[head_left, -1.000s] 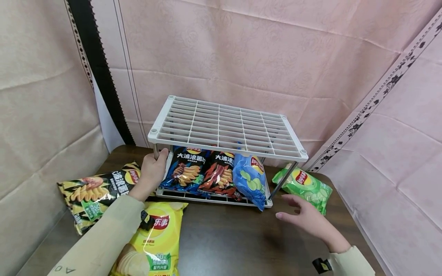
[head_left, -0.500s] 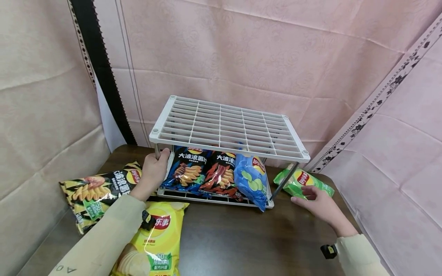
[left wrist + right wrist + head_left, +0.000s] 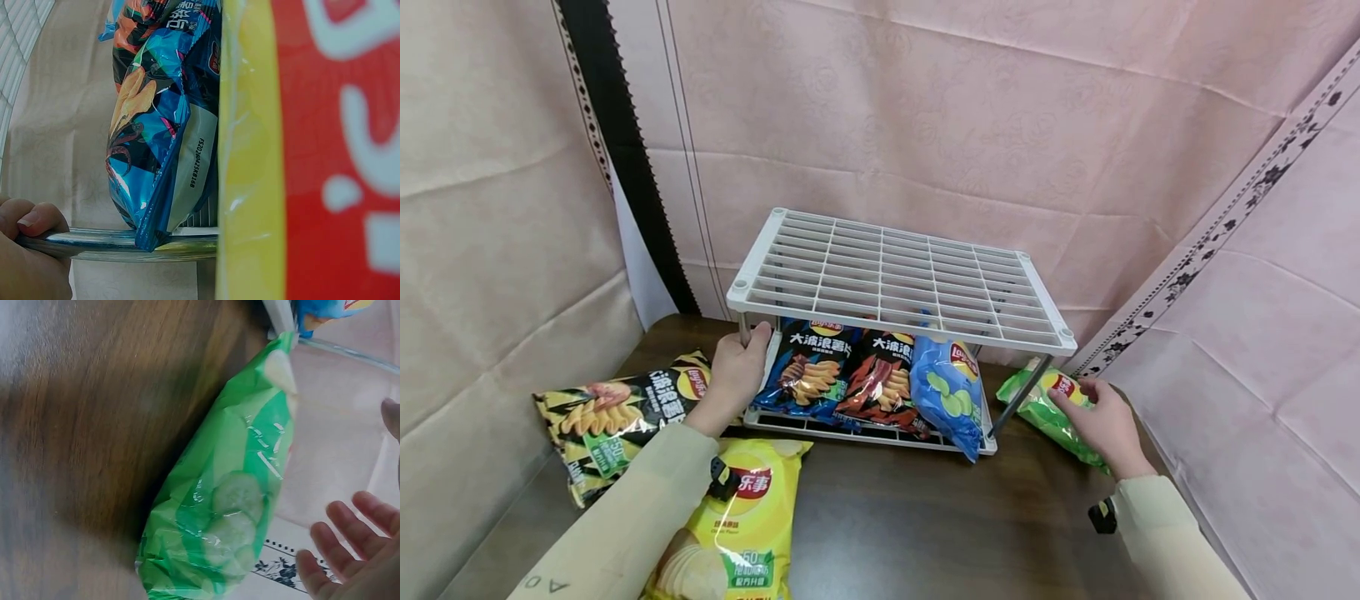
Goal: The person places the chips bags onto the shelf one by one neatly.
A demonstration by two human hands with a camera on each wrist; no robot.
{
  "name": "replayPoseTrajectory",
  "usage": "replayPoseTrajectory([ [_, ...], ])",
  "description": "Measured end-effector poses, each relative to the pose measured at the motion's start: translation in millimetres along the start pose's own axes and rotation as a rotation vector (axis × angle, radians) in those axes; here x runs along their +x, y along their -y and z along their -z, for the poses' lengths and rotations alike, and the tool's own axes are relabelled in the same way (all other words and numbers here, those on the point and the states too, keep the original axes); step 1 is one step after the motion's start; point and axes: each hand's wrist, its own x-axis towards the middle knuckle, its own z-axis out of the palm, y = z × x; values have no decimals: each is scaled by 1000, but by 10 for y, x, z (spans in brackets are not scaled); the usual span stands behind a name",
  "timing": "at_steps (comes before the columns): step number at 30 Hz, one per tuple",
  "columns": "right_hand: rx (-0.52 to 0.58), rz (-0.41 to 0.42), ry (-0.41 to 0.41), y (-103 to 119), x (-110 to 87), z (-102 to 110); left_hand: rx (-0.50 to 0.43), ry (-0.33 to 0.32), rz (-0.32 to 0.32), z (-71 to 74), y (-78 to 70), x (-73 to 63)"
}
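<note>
My left hand (image 3: 735, 371) grips the front left metal post (image 3: 106, 242) of a white two-tier rack (image 3: 757, 254). On the rack's lower shelf lean a blue-black chip bag (image 3: 808, 375), a red-black chip bag (image 3: 880, 387) and a light blue chip bag (image 3: 946, 396). To the right of the rack, a green chip bag (image 3: 1051, 414) lies on the table. Above its right part is my right hand (image 3: 1108, 427), covering some of it in the head view. In the right wrist view the fingers (image 3: 344, 540) are spread beside the green bag, holding nothing.
A yellow chip bag (image 3: 752, 533) lies at the front, beneath the left sleeve. Further left is a black-and-gold chip bag (image 3: 617, 412). Pink cloth (image 3: 962, 125) hangs behind and at both sides of the brown wooden table (image 3: 910, 517).
My right hand has moved right and away from me, from beside the rack's right post to over the green chip bag. My left hand keeps its hold on the post.
</note>
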Motion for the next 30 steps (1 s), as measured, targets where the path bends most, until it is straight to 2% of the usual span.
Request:
replayPoseTrajectory([
  [8,-95,2,-7,-129,132,-75,1,29,0,16,16,0],
  [16,-274,-6,91,-296,167,-164,6,49,-17,21,5,-5],
  [30,-343,-24,158,-361,191,-238,11,21,-30,19,24,19],
])
